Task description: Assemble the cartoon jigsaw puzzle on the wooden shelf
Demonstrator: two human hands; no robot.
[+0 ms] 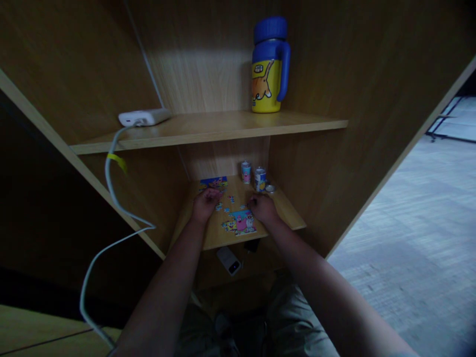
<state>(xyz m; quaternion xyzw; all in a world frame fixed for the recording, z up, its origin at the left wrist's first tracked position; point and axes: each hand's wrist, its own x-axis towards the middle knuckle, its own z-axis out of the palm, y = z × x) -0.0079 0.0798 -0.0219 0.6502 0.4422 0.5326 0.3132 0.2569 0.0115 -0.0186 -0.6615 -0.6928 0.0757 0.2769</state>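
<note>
A partly joined jigsaw puzzle (pixel 241 222) with bright cartoon figures lies near the front edge of the lower shelf. Several loose puzzle pieces (pixel 231 199) are scattered behind it, between my hands. My left hand (pixel 206 203) is closed, fingertips pinched together beside a colourful picture sheet (pixel 213 182) at the back left; whatever is in the pinch is too small to make out. My right hand (pixel 262 207) is curled closed at the puzzle's upper right corner, close to a loose piece. Its fingertips are partly hidden, and I cannot tell what they hold.
Two small printed cans (pixel 246 172) stand at the back right, a round metal lid (pixel 269 189) beside them. Overhead, the upper shelf (pixel 223 130) carries a blue and yellow bottle (pixel 268 69) and a white device (pixel 144 117) with a hanging cable (pixel 111 186). Below lies a phone-like device (pixel 228 260).
</note>
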